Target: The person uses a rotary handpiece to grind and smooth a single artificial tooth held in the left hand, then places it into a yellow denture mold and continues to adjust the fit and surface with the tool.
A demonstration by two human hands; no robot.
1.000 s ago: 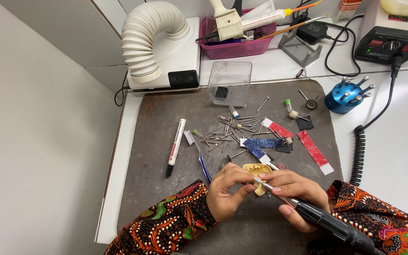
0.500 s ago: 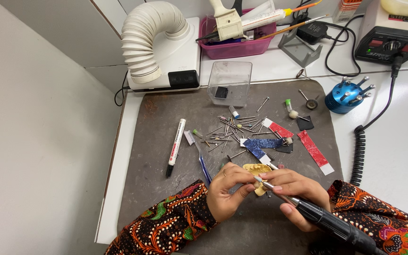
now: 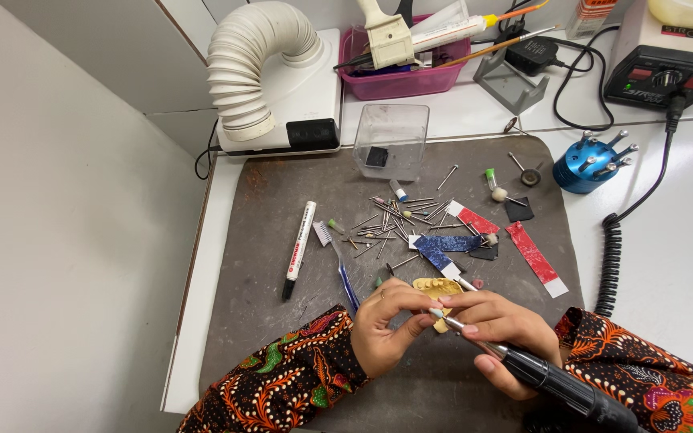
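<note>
Yellow dental cast (image 3: 436, 287) pinched in left hand (image 3: 387, 325), right hand (image 3: 503, 333) clenched on black rotary tool (image 3: 551, 381), tip touching cast, loose metal bits (image 3: 399, 220) beyond cast.

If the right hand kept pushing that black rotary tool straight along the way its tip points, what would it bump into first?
The right hand aims the black handpiece up and left. Its tip already sits at the yellowish dental model, pinched by the left hand, so it would likely meet the model first, then the left fingertips. Depth is hard to judge.
</note>
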